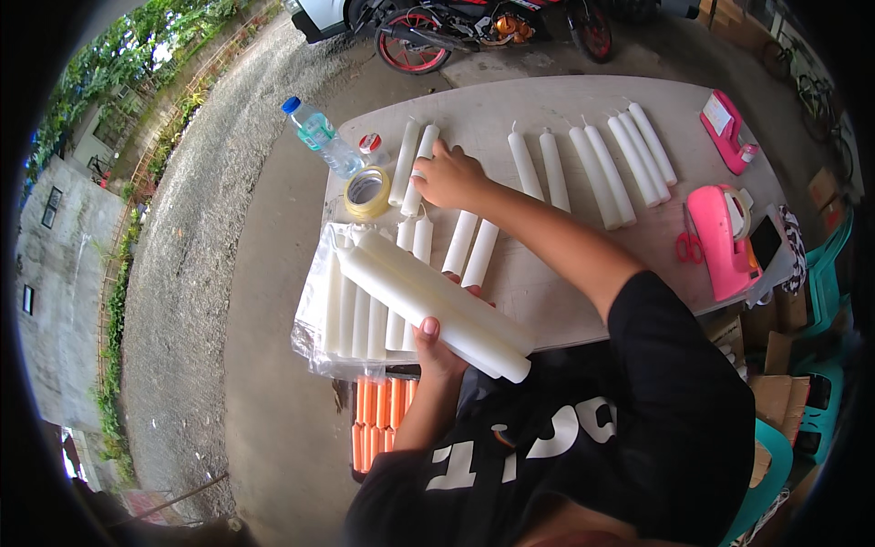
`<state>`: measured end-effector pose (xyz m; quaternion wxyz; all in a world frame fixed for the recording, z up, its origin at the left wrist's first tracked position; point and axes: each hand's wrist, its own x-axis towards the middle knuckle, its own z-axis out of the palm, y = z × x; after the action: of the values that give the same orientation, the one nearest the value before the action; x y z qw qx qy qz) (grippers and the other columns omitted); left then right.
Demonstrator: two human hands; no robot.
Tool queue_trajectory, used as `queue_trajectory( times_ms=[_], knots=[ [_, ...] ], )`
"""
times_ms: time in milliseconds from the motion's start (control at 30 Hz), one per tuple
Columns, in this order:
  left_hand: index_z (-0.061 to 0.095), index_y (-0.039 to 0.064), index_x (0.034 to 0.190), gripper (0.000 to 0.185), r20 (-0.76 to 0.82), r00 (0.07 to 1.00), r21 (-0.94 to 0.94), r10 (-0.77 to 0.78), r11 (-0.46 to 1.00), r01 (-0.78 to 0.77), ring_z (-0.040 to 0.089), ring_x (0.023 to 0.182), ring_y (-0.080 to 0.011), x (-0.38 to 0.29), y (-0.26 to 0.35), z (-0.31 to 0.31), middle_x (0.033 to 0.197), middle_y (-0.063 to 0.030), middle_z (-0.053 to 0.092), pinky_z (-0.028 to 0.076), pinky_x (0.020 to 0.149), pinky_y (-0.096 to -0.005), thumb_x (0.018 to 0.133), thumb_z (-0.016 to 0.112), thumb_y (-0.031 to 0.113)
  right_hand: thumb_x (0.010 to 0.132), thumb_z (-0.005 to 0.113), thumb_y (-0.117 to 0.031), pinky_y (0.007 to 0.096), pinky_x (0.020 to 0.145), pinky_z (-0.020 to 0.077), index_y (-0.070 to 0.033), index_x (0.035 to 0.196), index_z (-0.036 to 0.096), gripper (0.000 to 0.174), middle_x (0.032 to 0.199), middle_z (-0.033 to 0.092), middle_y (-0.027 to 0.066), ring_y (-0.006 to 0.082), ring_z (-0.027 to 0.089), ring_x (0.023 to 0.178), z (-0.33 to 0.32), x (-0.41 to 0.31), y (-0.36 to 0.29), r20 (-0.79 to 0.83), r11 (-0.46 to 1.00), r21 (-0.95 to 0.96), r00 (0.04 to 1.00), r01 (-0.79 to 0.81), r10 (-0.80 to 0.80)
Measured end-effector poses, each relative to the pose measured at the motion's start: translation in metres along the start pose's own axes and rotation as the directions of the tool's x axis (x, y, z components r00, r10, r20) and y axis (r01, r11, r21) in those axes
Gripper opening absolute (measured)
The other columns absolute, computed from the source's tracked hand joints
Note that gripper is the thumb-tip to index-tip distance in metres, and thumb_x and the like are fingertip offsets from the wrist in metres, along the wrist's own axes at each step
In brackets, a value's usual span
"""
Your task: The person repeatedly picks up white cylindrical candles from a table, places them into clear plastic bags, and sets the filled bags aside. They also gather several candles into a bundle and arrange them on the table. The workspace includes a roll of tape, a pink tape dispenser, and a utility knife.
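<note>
My left hand [441, 352] grips a bundle of thick white candles [437, 304], held slanting above the table's near edge with the wicks toward the upper left. Part of that hand is hidden behind the bundle. At the far left of the table, my right hand [451, 174] has its fingers on a single white candle [413, 198], which lies beside another white candle [405, 164]. Below the bundle, more white candles [354, 314] lie in a row on clear plastic [311, 328]. Two candles [459, 243] lie to the right of them, partly covered.
Several spaced candles [595, 178] lie across the table [547, 287]. A water bottle [327, 143], tape roll [367, 193] and small red-lidded container [371, 145] stand left. Right are red scissors [690, 246], a pink tape dispenser [718, 239] and another pink dispenser [726, 133]. Orange candles [372, 410] sit below.
</note>
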<state>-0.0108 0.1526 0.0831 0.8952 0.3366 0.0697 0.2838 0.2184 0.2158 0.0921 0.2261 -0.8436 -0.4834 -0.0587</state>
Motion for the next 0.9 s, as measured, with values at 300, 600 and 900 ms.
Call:
queue_trajectory(
  times_ms=[300, 600, 900],
  knots=[
    [0.022, 0.012, 0.146, 0.1, 0.0, 0.995, 0.053, 0.101, 0.994, -0.101, 0.061, 0.101, -0.0335, -0.011, 0.013, -0.014, 0.115, -0.0128, 0.049, 0.058, 0.077, -0.0525, 0.069, 0.08, 0.039, 0.087, 0.057, -0.047, 0.0398, 0.084, 0.0536, -0.018, 0.129, 0.049, 0.051, 0.121, 0.058, 0.0168, 0.0303, 0.061, 0.108, 0.044, 0.09, -0.019, 0.329, 0.946, -0.141, 0.887, -0.292, 0.323],
    [0.044, -0.002, 0.122, 0.076, 0.047, 0.996, 0.164, 0.073, 0.983, -0.08, 0.061, 0.102, -0.0346, -0.007, 0.006, -0.007, 0.114, -0.0148, 0.052, 0.057, 0.08, -0.052, 0.068, 0.082, 0.035, 0.072, 0.071, -0.02, 0.0403, 0.083, 0.0529, -0.014, 0.142, 0.018, 0.088, 0.113, 0.061, 0.0219, 0.0322, 0.064, 0.101, 0.022, 0.089, 0.065, 0.174, 0.708, 0.435, 0.823, -0.557, 0.541],
    [0.045, -0.004, 0.122, 0.073, 0.06, 0.97, 0.425, 0.236, 0.873, -0.239, 0.063, 0.102, -0.0326, 0.009, -0.015, 0.013, 0.113, -0.0162, 0.057, 0.055, 0.082, -0.0451, 0.065, 0.083, 0.02, 0.073, 0.057, 0.003, 0.0291, 0.074, 0.0466, -0.022, 0.153, 0.006, 0.099, 0.102, 0.048, 0.006, 0.0112, 0.05, 0.084, -0.106, -0.11, 0.045, -0.129, 0.364, 0.921, 0.99, 0.139, -0.053]
  ],
)
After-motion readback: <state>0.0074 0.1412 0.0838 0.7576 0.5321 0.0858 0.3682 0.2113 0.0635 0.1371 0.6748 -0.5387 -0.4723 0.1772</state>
